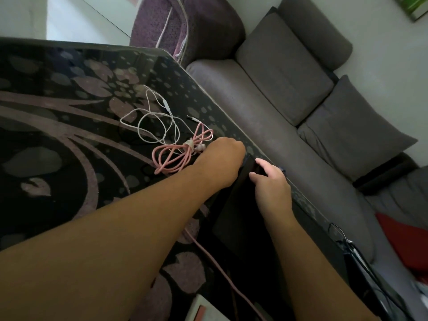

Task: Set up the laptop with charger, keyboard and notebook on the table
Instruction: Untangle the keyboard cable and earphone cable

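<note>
At the far corner of the dark laptop, both hands are meeting: the right hand is lying on the lid with fingers curled over its far end, pressing on it, while the left hand is resting knuckles-up just left of that corner, its fingers tucked under so I cannot tell whether they are gripping anything. The laptop is lying flat and closed on the glass table, its long axis running from the near side out toward the hands, its right side lying close along the table's edge, beyond which the grey sofa is sitting. Left of the grip, a pink coiled cable and white earphones are lying beside open tabletop. The laptop's near end is blurring into shadow behind the forearms.
</note>
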Demonstrator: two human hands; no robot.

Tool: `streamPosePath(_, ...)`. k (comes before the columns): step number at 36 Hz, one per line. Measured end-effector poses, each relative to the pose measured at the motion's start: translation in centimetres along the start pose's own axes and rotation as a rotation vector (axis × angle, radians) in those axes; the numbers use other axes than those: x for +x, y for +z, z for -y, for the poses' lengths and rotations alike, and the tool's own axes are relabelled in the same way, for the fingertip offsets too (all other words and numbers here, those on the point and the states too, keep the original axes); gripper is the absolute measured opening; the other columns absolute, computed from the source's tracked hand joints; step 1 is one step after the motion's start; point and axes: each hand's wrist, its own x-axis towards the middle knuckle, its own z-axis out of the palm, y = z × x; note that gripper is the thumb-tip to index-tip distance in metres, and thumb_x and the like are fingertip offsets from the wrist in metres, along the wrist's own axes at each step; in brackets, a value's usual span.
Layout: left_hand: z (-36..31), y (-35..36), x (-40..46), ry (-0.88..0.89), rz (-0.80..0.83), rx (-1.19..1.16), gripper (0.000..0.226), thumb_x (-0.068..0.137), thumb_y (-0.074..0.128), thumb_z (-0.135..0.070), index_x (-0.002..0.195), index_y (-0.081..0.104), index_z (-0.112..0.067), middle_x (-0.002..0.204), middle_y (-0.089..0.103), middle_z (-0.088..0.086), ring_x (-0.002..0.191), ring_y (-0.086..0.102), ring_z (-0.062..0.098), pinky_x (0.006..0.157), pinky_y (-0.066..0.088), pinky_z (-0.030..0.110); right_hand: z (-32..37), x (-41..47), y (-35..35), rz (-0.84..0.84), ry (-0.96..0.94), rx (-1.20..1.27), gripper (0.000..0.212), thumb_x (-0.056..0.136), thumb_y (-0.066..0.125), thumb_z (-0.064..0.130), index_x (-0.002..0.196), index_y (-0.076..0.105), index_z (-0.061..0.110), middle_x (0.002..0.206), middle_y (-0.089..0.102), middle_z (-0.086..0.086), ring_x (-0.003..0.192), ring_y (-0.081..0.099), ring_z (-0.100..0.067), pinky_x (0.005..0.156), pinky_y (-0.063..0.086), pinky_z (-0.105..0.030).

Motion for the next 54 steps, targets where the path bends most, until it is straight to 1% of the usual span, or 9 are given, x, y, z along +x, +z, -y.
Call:
streamPosePath(10, 0.6, -0.1, -2.4, 0.072, -0.094, -0.109, 0.03, 0.097, 0.062, -0.014, 0.126, 0.062, -0.015, 0.124, 0.065, 0.008, 0.111, 0.063, 0.026, 0.093, 0.054, 0.037, 0.4, -0.4, -0.2, 0.023, -0.026, -0.076, 0.051, 0.102, 0.059, 0.02, 0.152, 0.054, 0.026, 0.153, 0.051, 0.006, 0.128, 0.047, -0.01, 0.096, 0.034, -0.03)
streamPosePath(18, 2.0, -3.8, -4.5, 0.013, -0.005, -0.47, 0.036, 0.091, 0.061, -0.007, 0.124, 0.066, -0.022, 0.118, 0.069, 0.002, 0.104, 0.068, 0.019, 0.095, 0.059, 0.04, 0.8, -0.8, -0.4, 0.041, -0.013, -0.119, 0.054, 0.101, 0.058, 0.019, 0.154, 0.051, 0.026, 0.157, 0.048, 0.005, 0.143, 0.043, -0.018, 0.101, 0.035, -0.033)
streamPosePath(23, 5.6, -7.4, -6.0, -0.141, -0.321, -0.034, 0.043, 0.088, 0.073, -0.015, 0.13, 0.065, -0.021, 0.133, 0.061, 0.008, 0.123, 0.055, 0.028, 0.107, 0.048, 0.046, 1.0, -1.2, -0.6, 0.044, -0.008, -0.127, 0.055, 0.101, 0.056, 0.02, 0.155, 0.05, 0.027, 0.16, 0.046, 0.007, 0.146, 0.041, -0.015, 0.113, 0.035, -0.037)
streamPosePath(26, 8.2, -7.5, -6.3, -0.36, -0.166, 0.149, 0.056, 0.087, 0.074, -0.032, 0.14, 0.055, -0.027, 0.153, 0.039, 0.014, 0.142, 0.034, 0.039, 0.117, 0.034, 0.055, 1.2, -1.2, -0.7, 0.046, -0.001, -0.141, 0.055, 0.101, 0.056, 0.02, 0.156, 0.05, 0.026, 0.161, 0.046, 0.006, 0.147, 0.04, -0.017, 0.117, 0.035, -0.04)
streamPosePath(30, 9.8, -6.8, -6.3, -0.461, -0.135, 0.043, 0.046, 0.087, 0.076, -0.042, 0.126, 0.062, -0.022, 0.139, 0.05, 0.017, 0.129, 0.048, 0.036, 0.107, 0.047, 0.053, 1.6, -1.4, -0.8, 0.053, 0.002, -0.135, 0.056, 0.101, 0.055, 0.019, 0.156, 0.049, 0.025, 0.162, 0.044, 0.005, 0.148, 0.04, -0.017, 0.118, 0.035, -0.04)
streamPosePath(33, 9.8, -7.3, -6.3, -0.449, -0.226, -0.049, 0.012, 0.092, 0.069, -0.019, 0.096, 0.065, -0.009, 0.1, 0.064, 0.015, 0.087, 0.063, 0.029, 0.08, 0.058, 0.044, 1.5, -1.6, -0.8, 0.053, 0.0, -0.139, 0.057, 0.1, 0.055, 0.019, 0.157, 0.048, 0.024, 0.162, 0.044, 0.005, 0.147, 0.041, -0.017, 0.116, 0.035, -0.038)
streamPosePath(36, 9.6, -7.7, -6.7, -0.447, -0.406, -0.198, 0.024, 0.095, 0.062, -0.008, 0.072, 0.055, -0.006, 0.077, 0.062, 0.013, 0.065, 0.06, 0.025, 0.06, 0.051, 0.034, 1.5, -1.8, -0.9, 0.054, 0.016, -0.118, 0.058, 0.1, 0.057, 0.02, 0.156, 0.048, 0.025, 0.161, 0.045, 0.005, 0.147, 0.041, -0.017, 0.117, 0.036, -0.039)
streamPosePath(46, 4.0, -11.8, -7.0, -0.215, -0.987, -0.715, 0.005, 0.101, 0.065, -0.026, 0.099, 0.062, -0.023, 0.091, 0.069, -0.006, 0.084, 0.071, 0.012, 0.08, 0.062, 0.03, 2.2, -2.7, -2.4, 0.094, 0.01, 0.039, 0.056, 0.096, 0.063, 0.01, 0.15, 0.056, 0.023, 0.161, 0.045, 0.005, 0.148, 0.04, -0.015, 0.118, 0.036, -0.035)
streamPosePath(54, -1.3, -12.5, -9.0, -0.15, -0.65, -0.948, 0.006, 0.1, 0.064, -0.018, 0.103, 0.068, -0.015, 0.087, 0.075, 0.001, 0.077, 0.076, 0.008, 0.069, 0.063, 0.02, 5.0, -7.0, -4.8, 0.186, -0.005, 0.277, 0.061, 0.09, 0.069, -0.005, 0.14, 0.058, 0.029, 0.139, 0.054, 0.018, 0.119, 0.057, -0.001, 0.084, 0.047, -0.016)
